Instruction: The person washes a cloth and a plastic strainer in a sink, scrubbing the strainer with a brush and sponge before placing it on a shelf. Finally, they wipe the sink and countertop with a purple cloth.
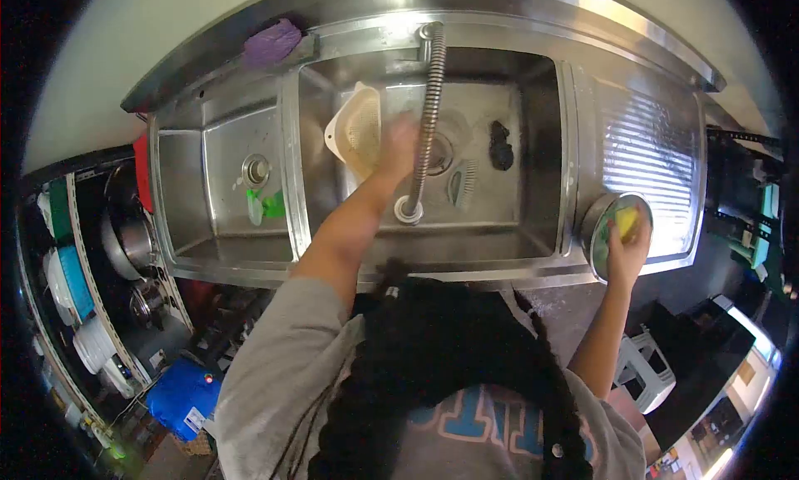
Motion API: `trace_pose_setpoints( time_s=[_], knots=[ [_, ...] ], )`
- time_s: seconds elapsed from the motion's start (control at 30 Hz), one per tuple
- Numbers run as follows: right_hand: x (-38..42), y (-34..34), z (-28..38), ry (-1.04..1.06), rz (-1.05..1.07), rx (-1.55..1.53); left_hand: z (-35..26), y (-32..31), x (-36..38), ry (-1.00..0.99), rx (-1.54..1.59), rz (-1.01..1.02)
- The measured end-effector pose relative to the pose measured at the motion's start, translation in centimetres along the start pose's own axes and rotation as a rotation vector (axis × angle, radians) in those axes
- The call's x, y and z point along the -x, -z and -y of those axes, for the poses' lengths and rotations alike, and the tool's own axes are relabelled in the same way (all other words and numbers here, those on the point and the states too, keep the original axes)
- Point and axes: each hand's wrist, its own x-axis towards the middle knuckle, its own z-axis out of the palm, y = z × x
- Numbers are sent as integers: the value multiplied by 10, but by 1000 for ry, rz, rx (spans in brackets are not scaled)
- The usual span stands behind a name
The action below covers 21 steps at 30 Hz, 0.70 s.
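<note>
My left hand (401, 143) is over the middle basin, smeared by motion, so its fingers do not show clearly. Just to its left a cream perforated strainer (360, 130) leans in the basin. The flexible metal faucet hose (432, 97) passes close on the other side. At the right, my right hand (630, 245) grips a yellow sponge (626, 220) inside a round metal bowl (596, 222), which sits by the drainboard's front left corner. The bowl's contents look greenish and are partly hidden by the hand.
A brush (463, 184) and a black scrubber-like clump (501, 145) lie in the middle basin. Green and clear pieces (266, 205) are in the left basin (183, 180). On the back ledge rests a purple cloth or bag (273, 42). The ridged drainboard (649, 147) extends right.
</note>
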Motion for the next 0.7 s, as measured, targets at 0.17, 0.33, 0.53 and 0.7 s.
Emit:
trace_pose_setpoints(
  time_s=[0.17, 0.33, 0.53, 0.7],
  knots=[
    [31, -22, 75, -11, 265, -609, 31, 46, 50, 209, -545, -200],
    [93, -144, 163, -771, 773, -915, 61, 23, 85, 1443, 692, -440],
    [155, -245, 225, -271, 953, -946, 106, 9, 98, 887, 1178, -260],
    [136, -273, 265, -759, 907, -1650, 63, 50, 113, 1072, 1136, 101]
  ],
)
